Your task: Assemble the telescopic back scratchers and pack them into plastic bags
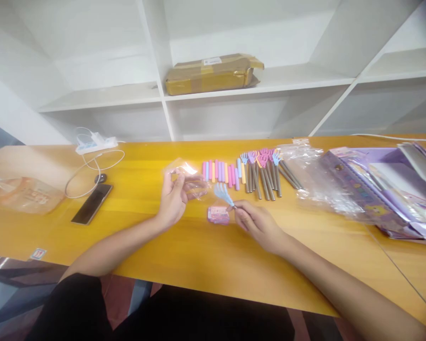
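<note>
My left hand (173, 199) is closed on a clear plastic bag (195, 185), which spreads over the fingers. In my right hand (257, 225) is a light blue claw-shaped scratcher (223, 193), pinched near the base of its head, the head pointing toward the bag. Below the claw lies a small stack of pink cards (218, 215) on the table. Behind the hands, several pastel tubes (222, 172) lie in a row, and right of them is a pile of scratchers with coloured claws and metal handles (266, 182).
Clear plastic bags (315, 175) and a purple box with packets (386, 199) lie on the right. A phone (92, 203), cable, power strip (96, 144) and orange-printed bag (28, 194) are left. A taped carton (213, 76) sits on the white shelf.
</note>
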`<act>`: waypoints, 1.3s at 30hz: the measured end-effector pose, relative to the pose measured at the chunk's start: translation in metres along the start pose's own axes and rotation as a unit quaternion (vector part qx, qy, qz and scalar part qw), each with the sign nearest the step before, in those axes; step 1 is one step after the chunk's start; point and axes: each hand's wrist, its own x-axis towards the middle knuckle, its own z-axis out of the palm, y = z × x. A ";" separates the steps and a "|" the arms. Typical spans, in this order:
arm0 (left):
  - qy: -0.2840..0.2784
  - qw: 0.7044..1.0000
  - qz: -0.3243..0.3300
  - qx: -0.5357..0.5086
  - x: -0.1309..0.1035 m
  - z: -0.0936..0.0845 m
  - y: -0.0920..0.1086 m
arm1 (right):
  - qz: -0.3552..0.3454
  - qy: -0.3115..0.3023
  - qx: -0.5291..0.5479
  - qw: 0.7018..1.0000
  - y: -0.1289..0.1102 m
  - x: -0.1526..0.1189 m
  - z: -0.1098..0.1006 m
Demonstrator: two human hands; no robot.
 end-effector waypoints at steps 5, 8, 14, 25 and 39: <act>0.019 0.999 -0.048 -0.010 0.001 -0.001 -0.003 | -0.004 -0.038 -0.023 0.999 0.001 0.002 0.000; 0.027 0.997 -0.069 -0.026 0.002 0.000 -0.003 | -0.006 -0.046 0.006 0.999 -0.003 0.003 0.000; 0.009 0.995 -0.083 -0.056 -0.005 0.005 -0.001 | 0.025 -0.066 0.068 0.995 -0.006 0.003 0.000; -0.059 0.994 -0.082 -0.029 -0.008 0.002 -0.003 | 0.019 -0.033 0.167 0.985 -0.002 -0.001 -0.001; -0.348 0.932 -0.034 0.096 0.018 -0.038 -0.018 | 0.136 -0.041 0.340 0.930 -0.003 0.005 -0.004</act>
